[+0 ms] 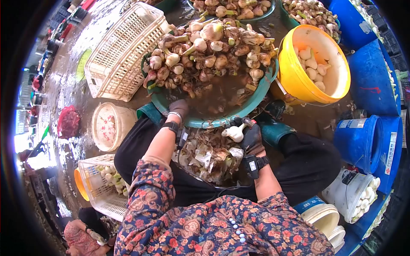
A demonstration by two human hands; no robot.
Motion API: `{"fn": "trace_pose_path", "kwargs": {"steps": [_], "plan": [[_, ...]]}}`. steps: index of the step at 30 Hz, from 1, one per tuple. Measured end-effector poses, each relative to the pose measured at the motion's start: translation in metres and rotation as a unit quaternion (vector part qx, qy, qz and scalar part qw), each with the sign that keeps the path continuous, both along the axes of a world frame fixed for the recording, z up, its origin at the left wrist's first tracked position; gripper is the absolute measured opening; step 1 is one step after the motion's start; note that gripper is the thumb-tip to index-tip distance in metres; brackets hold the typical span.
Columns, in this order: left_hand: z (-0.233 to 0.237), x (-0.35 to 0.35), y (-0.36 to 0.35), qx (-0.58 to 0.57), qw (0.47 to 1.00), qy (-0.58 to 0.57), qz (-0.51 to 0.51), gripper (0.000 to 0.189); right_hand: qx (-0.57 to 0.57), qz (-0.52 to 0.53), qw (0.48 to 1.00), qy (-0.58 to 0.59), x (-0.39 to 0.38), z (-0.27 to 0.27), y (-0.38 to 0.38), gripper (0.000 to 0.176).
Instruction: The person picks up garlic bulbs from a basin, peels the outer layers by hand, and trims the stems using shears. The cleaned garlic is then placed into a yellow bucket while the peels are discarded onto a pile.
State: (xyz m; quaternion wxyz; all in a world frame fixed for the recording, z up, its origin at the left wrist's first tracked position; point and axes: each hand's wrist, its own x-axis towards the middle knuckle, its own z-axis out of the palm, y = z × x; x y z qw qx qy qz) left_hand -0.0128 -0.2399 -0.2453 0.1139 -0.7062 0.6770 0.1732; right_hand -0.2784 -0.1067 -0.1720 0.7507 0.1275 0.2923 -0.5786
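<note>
My right hand (253, 138), in a dark glove, is closed around a peeled white garlic bulb (234, 133) in front of the tub. A small reddish piece shows by its fingertips; I cannot make out what it is. My left hand (178, 108), also gloved, is over the near left rim of the green tub (160, 102); its fingers are mostly hidden. Muddy unpeeled garlic (209, 57) is heaped in the tub, with brown water at the near side. Below the hands, between my legs, lies a pile of garlic skins (209, 155).
A yellow bucket (294, 64) with cleaned bulbs stands right of the tub. White crates (124, 47) and a white bucket (112, 123) are at left. Blue buckets (356, 141) and a white pail of garlic (346, 192) line the right. Another person (83, 234) is at lower left.
</note>
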Motion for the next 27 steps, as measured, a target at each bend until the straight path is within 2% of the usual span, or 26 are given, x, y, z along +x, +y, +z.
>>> {"fn": "trace_pose_path", "kwargs": {"steps": [2,3,4,6,7,8,9,10,11,12,13,14,15,16,17,18,20,21,22,24,25,27], "plan": [[0.025,-0.009,0.006,0.027,0.995,0.085,-0.043,0.035,-0.038,0.081,0.988,0.129,-0.001,-0.012,-0.004,0.026],[0.049,-0.014,0.010,0.033,0.988,0.136,-0.070,0.037,0.030,0.078,0.991,0.104,0.002,-0.006,-0.007,0.024],[0.076,-0.020,0.015,0.041,0.977,0.186,-0.100,0.038,0.027,0.077,0.991,0.102,0.004,-0.011,-0.008,0.024],[0.126,-0.038,0.034,0.025,0.947,0.296,-0.121,0.034,-0.032,0.187,0.978,0.090,0.004,-0.044,-0.004,0.039],[0.144,-0.048,0.042,0.023,0.947,0.295,-0.124,0.034,-0.240,0.278,0.835,0.410,-0.003,-0.089,0.005,0.065],[0.160,-0.057,0.051,0.083,0.914,0.389,-0.084,0.033,-0.291,0.302,0.638,0.646,0.001,-0.036,0.009,0.080],[0.168,-0.063,0.059,0.142,0.866,0.478,-0.043,0.032,-0.384,0.202,0.577,0.691,0.003,-0.013,0.010,0.078],[0.165,-0.065,0.066,0.042,0.862,0.473,-0.178,0.041,-0.468,0.096,0.502,0.720,0.006,0.000,0.011,0.075],[0.159,-0.068,0.076,0.034,0.849,0.500,-0.167,0.049,-0.469,0.092,0.502,0.721,0.015,0.012,0.014,0.075],[0.157,-0.074,0.088,0.027,0.835,0.527,-0.157,0.057,-0.439,0.085,0.638,0.627,0.025,0.022,0.018,0.065],[0.155,-0.081,0.099,0.084,0.801,0.582,-0.113,0.066,-0.399,0.076,0.755,0.515,0.029,0.028,0.020,0.056],[0.154,-0.083,0.106,0.082,0.801,0.582,-0.116,0.066,-0.400,0.074,0.753,0.516,0.024,0.023,0.020,0.056],[0.154,-0.083,0.112,0.086,0.801,0.587,-0.079,0.065,-0.255,0.169,0.814,0.493,0.017,0.016,0.018,0.047],[0.155,-0.083,0.117,0.091,0.800,0.591,-0.041,0.064,-0.100,0.259,0.848,0.452,0.013,0.007,0.017,0.043],[0.159,-0.083,0.120,0.072,0.813,0.576,-0.035,0.063,-0.058,0.284,0.728,0.621,0.015,0.033,0.017,0.039],[0.163,-0.081,0.121,0.071,0.814,0.575,-0.033,0.063,-0.059,0.285,0.729,0.620,0.015,0.033,0.019,0.039],[0.171,-0.076,0.120,-0.033,0.897,0.421,-0.132,0.066,-0.143,0.180,0.654,0.721,0.012,0.032,0.020,0.033],[0.173,-0.076,0.122,-0.064,0.907,0.388,-0.148,0.069,-0.165,0.130,0.675,0.708,0.015,0.030,0.017,0.030],[0.174,-0.076,0.124,-0.065,0.908,0.387,-0.148,0.069,-0.166,0.130,0.675,0.707,0.016,0.028,0.018,0.030],[0.175,-0.077,0.128,-0.067,0.928,0.309,-0.195,0.069,-0.162,0.228,0.591,0.757,0.021,0.047,0.020,0.030],[0.173,-0.079,0.131,-0.096,0.932,0.291,-0.195,0.070,-0.154,0.228,0.617,0.737,0.025,0.058,0.021,0.033],[0.171,-0.079,0.133,-0.101,0.935,0.276,-0.199,0.072,-0.157,0.244,0.609,0.738,0.024,0.057,0.022,0.035]]}}
